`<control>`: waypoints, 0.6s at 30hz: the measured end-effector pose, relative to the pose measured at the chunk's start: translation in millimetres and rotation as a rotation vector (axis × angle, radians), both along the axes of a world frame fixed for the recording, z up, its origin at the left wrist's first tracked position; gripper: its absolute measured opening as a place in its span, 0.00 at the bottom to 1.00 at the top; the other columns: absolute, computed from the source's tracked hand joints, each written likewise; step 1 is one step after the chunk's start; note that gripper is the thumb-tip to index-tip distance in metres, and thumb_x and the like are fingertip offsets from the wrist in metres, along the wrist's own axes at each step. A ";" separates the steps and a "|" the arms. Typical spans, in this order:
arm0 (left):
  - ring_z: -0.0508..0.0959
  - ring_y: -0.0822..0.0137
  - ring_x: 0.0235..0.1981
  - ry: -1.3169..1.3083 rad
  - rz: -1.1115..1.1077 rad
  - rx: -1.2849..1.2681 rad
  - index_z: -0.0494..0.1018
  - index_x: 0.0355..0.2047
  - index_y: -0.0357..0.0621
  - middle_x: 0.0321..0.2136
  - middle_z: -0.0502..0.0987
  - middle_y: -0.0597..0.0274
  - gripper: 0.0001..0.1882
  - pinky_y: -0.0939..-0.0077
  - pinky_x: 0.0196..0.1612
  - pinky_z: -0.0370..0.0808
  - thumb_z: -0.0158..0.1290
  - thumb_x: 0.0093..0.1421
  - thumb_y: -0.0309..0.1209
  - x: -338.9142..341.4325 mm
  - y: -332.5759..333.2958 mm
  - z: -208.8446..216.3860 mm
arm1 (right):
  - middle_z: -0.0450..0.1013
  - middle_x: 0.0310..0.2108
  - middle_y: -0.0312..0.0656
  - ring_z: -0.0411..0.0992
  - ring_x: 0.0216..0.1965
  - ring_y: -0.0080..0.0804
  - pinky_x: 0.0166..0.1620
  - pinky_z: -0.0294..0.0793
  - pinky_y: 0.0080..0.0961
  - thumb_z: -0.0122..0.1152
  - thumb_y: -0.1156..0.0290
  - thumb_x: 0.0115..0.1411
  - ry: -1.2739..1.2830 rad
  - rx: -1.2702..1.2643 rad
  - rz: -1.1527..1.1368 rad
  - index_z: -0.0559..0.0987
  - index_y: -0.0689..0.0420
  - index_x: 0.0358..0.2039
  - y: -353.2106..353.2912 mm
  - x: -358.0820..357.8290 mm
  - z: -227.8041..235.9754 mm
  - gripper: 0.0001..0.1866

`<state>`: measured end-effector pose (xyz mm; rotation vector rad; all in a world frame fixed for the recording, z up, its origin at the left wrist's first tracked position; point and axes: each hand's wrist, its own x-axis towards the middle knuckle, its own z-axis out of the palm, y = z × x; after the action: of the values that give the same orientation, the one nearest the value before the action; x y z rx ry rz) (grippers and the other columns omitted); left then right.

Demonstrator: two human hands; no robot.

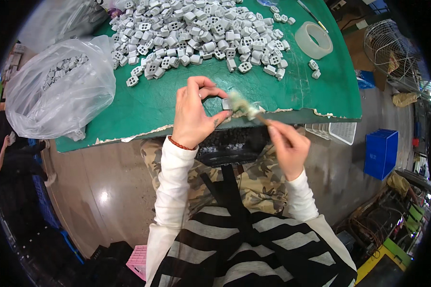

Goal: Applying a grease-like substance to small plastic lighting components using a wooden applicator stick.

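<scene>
Head camera, looking down, finds the left hand (pixel 191 112) just above the near edge of the green-covered surface (pixel 143 105), thumb and forefinger clamped on a small grey plastic piece (pixel 226 104). Only the tips grip it, at its left side, which seems meant to leave the right side exposed to the stick-handled tool (pixel 247 110). That tool is in the right hand (pixel 290 148), whose fingers are closed on the slim wooden-looking handle, pinched near its end, likely to keep the knuckles clear and let the head turn freely. The pale, tufted head is too blurred to tell whether it is a brush or a wad, or whether it touches the piece. Both hands meet in front of the body, probably because that is the steadiest place for such small work. Beyond them spreads a heap of similar grey pieces (pixel 196 36), many with four square openings, apparently kept within reach while leaving a bare strip in front. An open clear plastic bag (pixel 28 110) rests at the left edge with more pieces inside, its slumped mouth suggesting easy access. On the right, a translucent ring-shaped roll (pixel 304 43) lies near two loose grey pieces (pixel 314 69), with a pen (pixel 312 16) farther back, all out of the way of the elbows.
</scene>
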<state>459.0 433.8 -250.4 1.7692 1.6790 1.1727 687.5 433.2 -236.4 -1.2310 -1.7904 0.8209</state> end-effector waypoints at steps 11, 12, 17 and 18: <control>0.74 0.62 0.39 -0.038 0.090 0.023 0.68 0.37 0.41 0.34 0.74 0.61 0.29 0.69 0.47 0.69 0.67 0.32 0.21 -16.0 -2.7 8.0 | 0.78 0.28 0.45 0.74 0.23 0.24 0.27 0.71 0.18 0.62 0.78 0.54 -0.056 0.034 0.005 0.81 0.61 0.34 2.2 -33.1 12.1 0.06; 0.73 0.60 0.40 -0.044 0.044 0.085 0.72 0.33 0.42 0.36 0.71 0.60 0.25 0.67 0.45 0.70 0.68 0.30 0.24 -13.6 -0.2 0.3 | 0.78 0.28 0.46 0.74 0.24 0.25 0.28 0.72 0.19 0.61 0.78 0.54 -0.057 0.045 -0.002 0.81 0.62 0.34 3.3 -29.5 14.4 0.06; 0.71 0.57 0.42 -0.101 0.048 0.043 0.70 0.36 0.46 0.37 0.71 0.63 0.28 0.64 0.46 0.64 0.68 0.31 0.28 7.1 -1.6 -5.5 | 0.75 0.23 0.36 0.64 0.23 0.14 0.25 0.63 0.13 0.57 0.79 0.57 -0.052 0.003 -0.008 0.79 0.66 0.35 -2.6 -6.4 3.3 0.06; 0.71 0.57 0.42 -0.066 0.019 0.055 0.68 0.37 0.45 0.37 0.71 0.64 0.29 0.65 0.47 0.62 0.68 0.32 0.28 8.2 -3.5 -5.8 | 0.75 0.25 0.36 0.65 0.23 0.14 0.26 0.63 0.13 0.56 0.80 0.58 -0.107 -0.011 -0.034 0.78 0.66 0.35 -0.8 2.0 4.2 0.06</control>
<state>467.2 430.3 -256.1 1.7304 1.6439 1.2827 689.5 432.3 -232.1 -1.3307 -1.8467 0.7588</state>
